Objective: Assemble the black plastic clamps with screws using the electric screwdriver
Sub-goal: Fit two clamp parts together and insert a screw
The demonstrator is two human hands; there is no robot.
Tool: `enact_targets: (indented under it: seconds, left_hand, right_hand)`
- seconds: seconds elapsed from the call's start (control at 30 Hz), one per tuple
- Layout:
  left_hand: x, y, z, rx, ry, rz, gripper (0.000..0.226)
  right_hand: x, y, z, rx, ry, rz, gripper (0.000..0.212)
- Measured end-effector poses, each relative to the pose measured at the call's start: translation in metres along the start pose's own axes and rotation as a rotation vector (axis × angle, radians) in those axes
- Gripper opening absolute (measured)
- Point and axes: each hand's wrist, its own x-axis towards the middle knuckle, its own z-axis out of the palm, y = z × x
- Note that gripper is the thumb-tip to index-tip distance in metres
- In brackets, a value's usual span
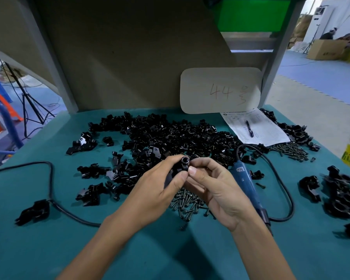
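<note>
Above the green table, my left hand (160,186) grips a black plastic clamp (182,164) with its round opening facing up. My right hand (212,182) meets it from the right, thumb and fingertips pinching the same clamp. Directly below my hands lies a pile of dark screws (187,203). The blue electric screwdriver (249,186) lies on the table just right of my right hand, untouched, its black cable looping behind it. A big heap of loose black clamp parts (170,136) fills the table's middle beyond my hands.
Assembled clamps (339,195) lie at the right. More screws (293,151) sit beside a paper sheet with a pen (250,128). A cardboard card marked 44 (220,90) leans on the back wall. A black cable (51,178) with a clamp part crosses the left.
</note>
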Motion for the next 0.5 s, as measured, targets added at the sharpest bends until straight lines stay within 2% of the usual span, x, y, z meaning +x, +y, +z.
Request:
enact_targets:
  seconds: [0.07, 0.1, 0.17, 0.2, 0.27, 0.37, 0.5]
  left_hand:
    - [-0.001, -0.019, 0.011, -0.003, 0.017, -0.038, 0.046]
    - [-0.003, -0.029, 0.016, 0.004, 0.027, -0.064, 0.046]
    - [-0.007, -0.051, 0.026, 0.023, 0.038, -0.124, 0.053]
    - [-0.010, -0.062, 0.031, 0.030, 0.042, -0.148, 0.056]
    - [-0.016, -0.079, 0.040, 0.028, 0.045, -0.175, 0.059]
    - [-0.022, -0.091, 0.053, 0.040, 0.058, -0.175, 0.058]
    - [-0.023, -0.095, 0.060, 0.048, 0.100, -0.183, 0.045]
  right_hand:
    - [0.005, 0.013, -0.009, -0.080, 0.056, 0.006, 0.032]
    - [0.007, 0.020, -0.014, -0.266, 0.102, -0.016, 0.029]
    - [0.009, 0.037, -0.028, -0.909, 0.161, -0.072, 0.020]
    - [0.008, 0.047, -0.033, -1.207, 0.129, -0.059, 0.019]
    - [0.006, 0.067, -0.038, -1.549, 0.046, 0.003, 0.019]
    - [0.005, 0.084, -0.038, -1.678, 0.040, -0.089, 0.009]
    - [0.006, 0.080, -0.027, -1.745, 0.032, -0.094, 0.013]
